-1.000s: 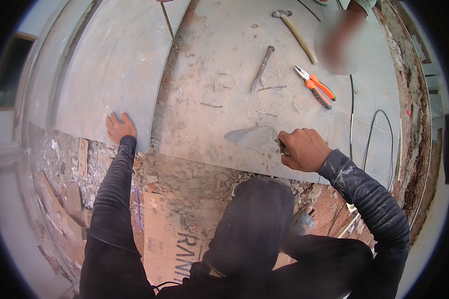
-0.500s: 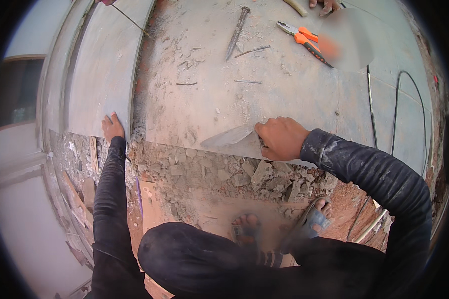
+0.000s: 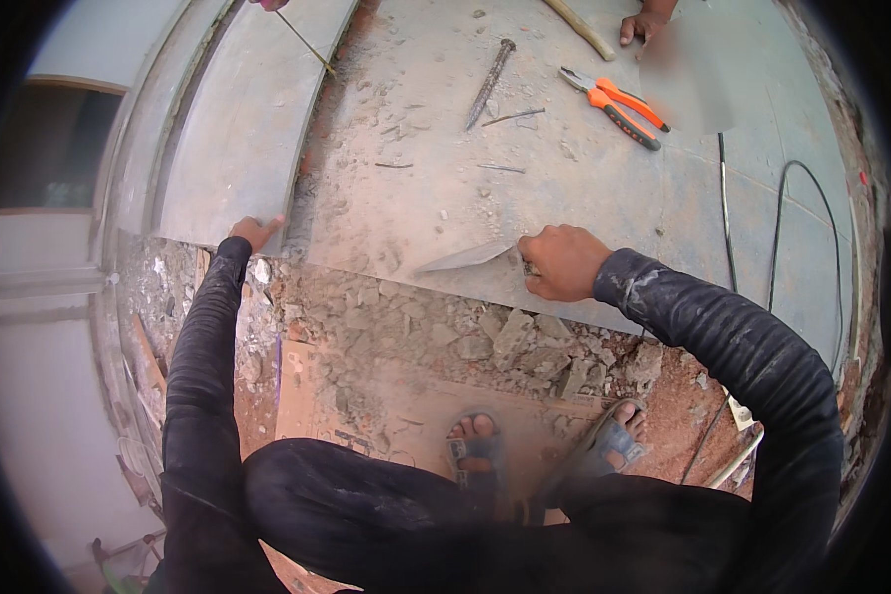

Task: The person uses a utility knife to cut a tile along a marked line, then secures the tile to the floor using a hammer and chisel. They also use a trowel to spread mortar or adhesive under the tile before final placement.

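My left hand (image 3: 254,230) rests on the near end of a long pale panel (image 3: 238,129), close to its right edge, fingers extended. My right hand (image 3: 562,262) grips a trowel, its blade (image 3: 462,259) low over the dusty grey slab (image 3: 366,228) at its front edge; the handle is mostly hidden by my fingers. Farther back on the slab lie orange-handled pliers (image 3: 624,109), a rusty spike (image 3: 489,84), thin nails (image 3: 501,168) and a wooden tool handle (image 3: 578,28).
A co-worker's hand (image 3: 646,25) rests at the top right, beside a blurred patch. Another hand at the top left holds a thin rod (image 3: 304,42). Black cables (image 3: 782,228) lie right. Broken rubble (image 3: 510,337) and cardboard (image 3: 297,386) surround my sandalled feet (image 3: 614,445).
My left hand has shifted rightward toward the panel's edge. The view has shifted, now showing both my feet. A co-worker's hand now shows near the hammer handle at the top right.
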### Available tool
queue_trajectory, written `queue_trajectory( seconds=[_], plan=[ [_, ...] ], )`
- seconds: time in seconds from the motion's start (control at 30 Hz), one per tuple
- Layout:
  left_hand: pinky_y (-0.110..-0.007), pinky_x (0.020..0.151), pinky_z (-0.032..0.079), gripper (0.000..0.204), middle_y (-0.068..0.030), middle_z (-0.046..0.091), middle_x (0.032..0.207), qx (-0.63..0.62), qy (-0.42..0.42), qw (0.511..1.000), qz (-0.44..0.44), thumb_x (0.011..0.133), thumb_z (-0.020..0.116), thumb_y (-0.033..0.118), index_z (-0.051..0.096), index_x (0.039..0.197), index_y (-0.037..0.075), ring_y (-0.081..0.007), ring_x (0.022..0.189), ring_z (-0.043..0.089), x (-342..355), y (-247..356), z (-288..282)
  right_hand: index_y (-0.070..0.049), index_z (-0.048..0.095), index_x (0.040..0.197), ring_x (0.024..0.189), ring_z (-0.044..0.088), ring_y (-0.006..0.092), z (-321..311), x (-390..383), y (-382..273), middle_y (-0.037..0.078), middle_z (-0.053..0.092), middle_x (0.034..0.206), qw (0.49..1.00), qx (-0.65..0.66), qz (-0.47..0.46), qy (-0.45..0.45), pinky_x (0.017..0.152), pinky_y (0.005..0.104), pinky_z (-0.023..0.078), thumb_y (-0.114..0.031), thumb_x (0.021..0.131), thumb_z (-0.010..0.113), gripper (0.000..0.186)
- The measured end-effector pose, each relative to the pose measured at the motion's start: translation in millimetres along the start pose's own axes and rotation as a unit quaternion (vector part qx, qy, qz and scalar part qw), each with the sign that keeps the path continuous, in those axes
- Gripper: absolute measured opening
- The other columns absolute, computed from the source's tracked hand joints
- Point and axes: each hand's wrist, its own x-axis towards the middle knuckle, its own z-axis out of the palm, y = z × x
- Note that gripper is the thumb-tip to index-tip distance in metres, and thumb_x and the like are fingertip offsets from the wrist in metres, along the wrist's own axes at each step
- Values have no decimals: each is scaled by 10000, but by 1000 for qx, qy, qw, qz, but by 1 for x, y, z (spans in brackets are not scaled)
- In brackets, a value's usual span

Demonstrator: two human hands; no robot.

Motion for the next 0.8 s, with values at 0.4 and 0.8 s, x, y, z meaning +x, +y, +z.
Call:
queue_trajectory(
  seconds=[0.4,0.8],
  plan=[
    [-466,892,485,761,-292,646,1050,-13,124,992,-32,836,519,684,676,1018,-38,-422,1020,625,-24,14,16,-12,605,896,810,648,410,17,-8,15,225,654,799,1000,-14,18,-9,724,488,514,-293,769,667,315],
    [-464,879,488,759,-287,655,1016,-18,127,991,-45,839,519,680,674,999,-45,-419,1006,629,-26,12,16,-27,598,920,819,642,407,19,-11,19,206,655,813,1000,9,15,-10,720,488,504,-316,782,675,330]
  ],
)
